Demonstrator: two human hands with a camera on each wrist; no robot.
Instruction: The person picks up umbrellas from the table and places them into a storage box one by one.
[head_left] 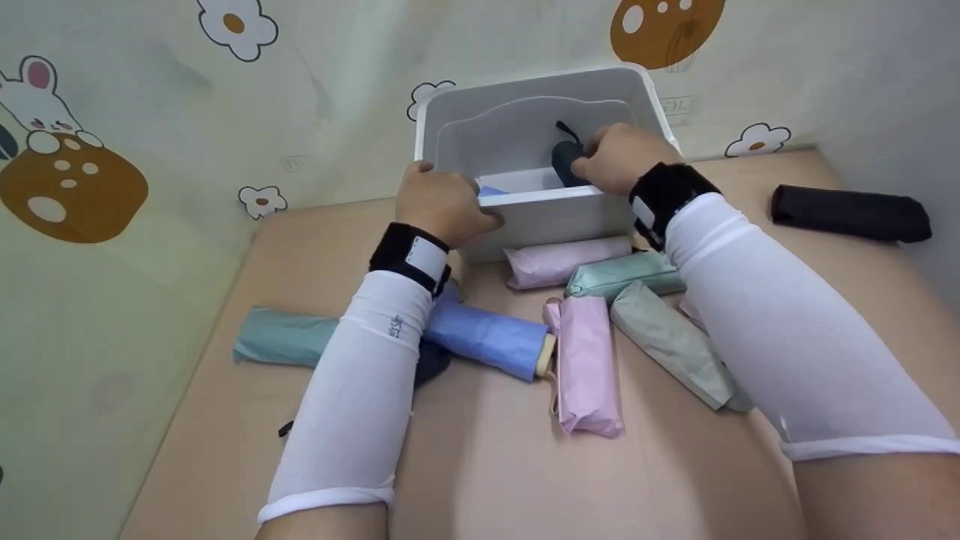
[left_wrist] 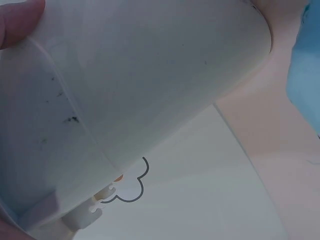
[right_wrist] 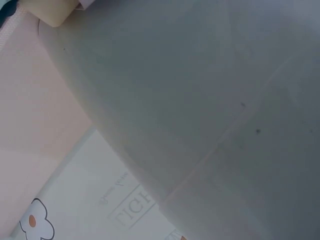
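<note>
My left hand (head_left: pixel 442 206) grips the near left rim of a white plastic bin (head_left: pixel 555 217), with the thumb on its outer face. Over the near right rim reaches my right hand (head_left: pixel 622 157), holding a dark folded umbrella (head_left: pixel 566 163) inside the bin; a black strap sticks up from it. A bit of something blue (head_left: pixel 491 191) shows on the bin floor. In both wrist views the bin's outer wall (left_wrist: pixel 150 65) fills much of the picture, and the dark umbrella is hidden there.
Before the bin lie folded umbrellas: pink (head_left: pixel 589 367), lilac (head_left: pixel 562 261), mint green (head_left: pixel 622 275), pale green (head_left: pixel 671 341), blue (head_left: pixel 487 337) and teal (head_left: pixel 285 336). A black one (head_left: pixel 847 214) lies far right. A patterned wall covering (head_left: pixel 337 127) stands behind the bin.
</note>
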